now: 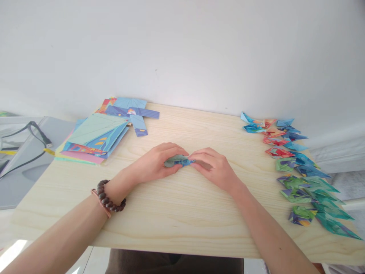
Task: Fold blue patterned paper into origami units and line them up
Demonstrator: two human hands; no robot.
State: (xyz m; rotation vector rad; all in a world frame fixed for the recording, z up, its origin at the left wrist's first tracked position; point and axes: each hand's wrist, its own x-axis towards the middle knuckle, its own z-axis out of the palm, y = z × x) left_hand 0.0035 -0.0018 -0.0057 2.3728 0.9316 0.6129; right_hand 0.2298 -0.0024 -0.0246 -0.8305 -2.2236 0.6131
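A small folded piece of green and blue patterned paper (178, 161) lies on the light wooden table (182, 224) at its middle. My left hand (155, 163) curls its fingers over the paper's left end, pressing it down. My right hand (212, 167) pinches the paper's right end with fingertips pressed together. A dark bead bracelet (110, 198) sits on my left wrist.
A stack of coloured paper sheets (95, 137) lies at the table's far left. Several finished folded paper figures (299, 171) run in a row along the right edge. A grey surface with black cables (28, 148) stands left of the table. A white wall rises behind.
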